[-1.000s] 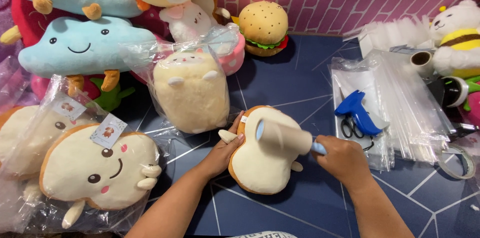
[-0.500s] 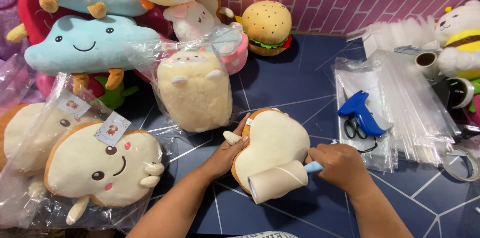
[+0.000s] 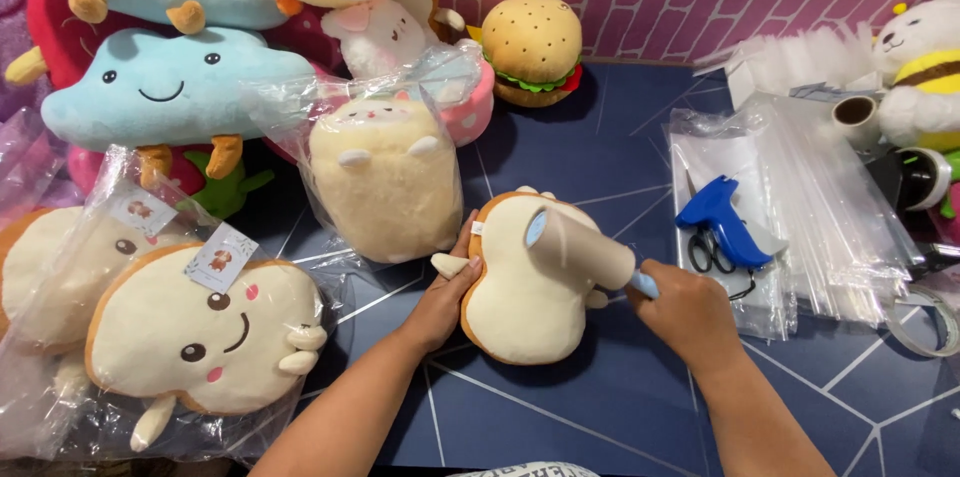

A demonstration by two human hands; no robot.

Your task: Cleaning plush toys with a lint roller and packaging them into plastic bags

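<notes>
Since half a second ago the lint roller (image 3: 578, 248) has travelled from the lower edge to the upper part of the toast plush (image 3: 520, 287) — right hand (image 3: 688, 315) closed on its handle, left hand (image 3: 447, 295) clasping the plush's left edge — another pass under way.

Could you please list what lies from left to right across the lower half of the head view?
Bagged smiling toast plush → left hand → bare toast-shaped plush → pale lint roller → right hand → blue tagging gun → stack of clear plastic bags → clear tape roll.
</notes>
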